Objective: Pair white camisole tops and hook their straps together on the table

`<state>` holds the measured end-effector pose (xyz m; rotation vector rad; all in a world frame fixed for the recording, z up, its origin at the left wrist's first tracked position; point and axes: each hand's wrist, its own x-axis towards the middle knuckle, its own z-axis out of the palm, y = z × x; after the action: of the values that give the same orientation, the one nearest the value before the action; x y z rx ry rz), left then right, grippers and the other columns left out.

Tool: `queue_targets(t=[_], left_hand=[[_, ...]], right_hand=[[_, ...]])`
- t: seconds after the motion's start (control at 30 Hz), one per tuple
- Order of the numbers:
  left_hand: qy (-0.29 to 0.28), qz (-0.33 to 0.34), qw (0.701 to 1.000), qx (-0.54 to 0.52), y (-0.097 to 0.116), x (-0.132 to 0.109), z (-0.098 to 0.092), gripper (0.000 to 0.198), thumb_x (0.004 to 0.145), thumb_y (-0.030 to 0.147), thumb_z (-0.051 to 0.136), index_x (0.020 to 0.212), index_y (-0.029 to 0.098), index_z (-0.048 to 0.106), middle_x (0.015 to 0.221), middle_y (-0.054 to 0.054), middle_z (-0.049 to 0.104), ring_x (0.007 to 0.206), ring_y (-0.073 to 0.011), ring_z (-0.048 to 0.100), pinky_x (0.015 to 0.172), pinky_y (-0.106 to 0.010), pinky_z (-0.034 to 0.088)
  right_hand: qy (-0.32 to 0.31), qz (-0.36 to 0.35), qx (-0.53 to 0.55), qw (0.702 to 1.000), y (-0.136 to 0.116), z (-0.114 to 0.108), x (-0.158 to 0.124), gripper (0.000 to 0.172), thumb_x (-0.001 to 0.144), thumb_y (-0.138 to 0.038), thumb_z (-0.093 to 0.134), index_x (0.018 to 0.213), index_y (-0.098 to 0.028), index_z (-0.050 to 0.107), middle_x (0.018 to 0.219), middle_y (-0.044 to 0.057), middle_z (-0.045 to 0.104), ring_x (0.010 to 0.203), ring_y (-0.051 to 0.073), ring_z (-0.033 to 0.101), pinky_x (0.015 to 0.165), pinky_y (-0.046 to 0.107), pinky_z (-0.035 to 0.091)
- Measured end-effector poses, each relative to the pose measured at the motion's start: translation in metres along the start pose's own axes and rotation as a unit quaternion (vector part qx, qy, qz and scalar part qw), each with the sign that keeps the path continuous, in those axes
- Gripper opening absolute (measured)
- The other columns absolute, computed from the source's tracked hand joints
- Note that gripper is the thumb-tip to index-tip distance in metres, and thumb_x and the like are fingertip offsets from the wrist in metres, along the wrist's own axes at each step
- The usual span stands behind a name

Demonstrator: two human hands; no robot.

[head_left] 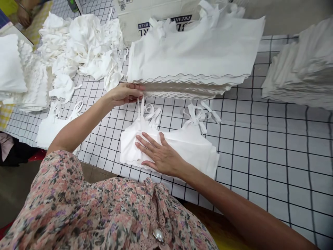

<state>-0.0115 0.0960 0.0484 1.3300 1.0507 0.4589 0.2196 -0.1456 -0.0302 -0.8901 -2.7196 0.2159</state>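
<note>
A small pile of white strappy crop tops (192, 147) lies on the checked tablecloth in front of me. My right hand (161, 154) rests flat on the topmost one, fingers spread. At the pile's upper left, the fingers of my left hand (128, 93) are pinched together at the top of a thin white strap (141, 109), which stretches up from the garment. The other straps (196, 116) lie loosely looped above the pile's right part. Just beyond my left hand, a taller stack of white tops (195, 52) with wavy hems lies folded.
Crumpled white garments (85, 45) are heaped at upper left, beside folded stacks (33, 80). One white top (56, 123) lies near my left forearm. A cardboard box (130, 21) stands behind the tall stack. Another white stack (301, 73) is at right. Another person's hand (24, 16) shows at top left.
</note>
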Motion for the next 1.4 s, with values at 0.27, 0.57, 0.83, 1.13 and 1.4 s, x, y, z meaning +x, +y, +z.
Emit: queue_targets(t=[0.27, 0.57, 0.83, 1.13, 1.4], left_hand=[[0.207, -0.029, 0.975, -0.074, -0.026, 0.001, 0.039, 0.021, 0.075, 0.008, 0.083, 0.085, 0.016, 0.066, 0.074, -0.002, 0.070, 0.068, -0.0107, 0.064, 0.060, -0.026, 0.049], [0.263, 0.030, 0.964, 0.003, -0.038, 0.003, 0.060, 0.019, 0.081, 0.009, 0.080, 0.081, 0.018, 0.064, 0.071, 0.001, 0.066, 0.067, -0.0101, 0.060, 0.061, -0.024, 0.052], [0.261, 0.190, 0.909, 0.262, -0.066, -0.120, 0.080, 0.017, 0.106, 0.024, 0.055, 0.111, 0.022, 0.070, 0.117, -0.009, 0.074, 0.115, -0.0184, 0.071, 0.103, -0.039, 0.061], [0.100, 0.186, 0.862, 0.461, -0.122, -0.160, 0.117, 0.076, 0.105, 0.046, 0.059, 0.171, 0.028, 0.025, 0.181, -0.015, 0.027, 0.172, -0.0359, 0.015, 0.139, -0.064, 0.016], [0.293, 0.141, 0.858, 0.399, -0.107, -0.161, 0.082, 0.040, 0.092, 0.056, 0.078, 0.114, 0.024, 0.069, 0.114, -0.012, 0.072, 0.115, -0.0318, 0.065, 0.108, -0.053, 0.051]], right_hand=[[-0.025, 0.014, 0.023, 0.999, -0.001, -0.002, 0.000, 0.075, 0.111, -0.062, 0.032, 0.174, -0.026, 0.015, 0.181, 0.008, 0.021, 0.169, 0.032, 0.024, 0.126, 0.077, 0.035], [-0.024, 0.009, 0.019, 0.999, 0.000, -0.005, 0.000, 0.076, 0.111, -0.061, 0.030, 0.175, -0.023, 0.009, 0.180, 0.009, 0.020, 0.169, 0.033, 0.025, 0.122, 0.079, 0.037], [-0.025, 0.018, 0.050, 0.998, 0.000, -0.005, 0.004, 0.081, 0.111, -0.058, 0.032, 0.175, -0.029, -0.009, 0.181, 0.008, 0.020, 0.169, 0.033, 0.025, 0.125, 0.079, 0.032], [-0.014, 0.128, 0.010, 0.992, 0.014, -0.013, -0.049, 0.089, 0.109, -0.068, 0.025, 0.172, -0.026, -0.022, 0.181, 0.017, 0.017, 0.166, 0.039, 0.028, 0.125, 0.081, 0.023], [0.126, 0.381, -0.081, 0.912, 0.022, -0.020, -0.134, 0.068, 0.108, -0.060, 0.037, 0.155, -0.013, 0.052, 0.150, 0.025, 0.061, 0.140, 0.044, 0.054, 0.111, 0.071, 0.040]])
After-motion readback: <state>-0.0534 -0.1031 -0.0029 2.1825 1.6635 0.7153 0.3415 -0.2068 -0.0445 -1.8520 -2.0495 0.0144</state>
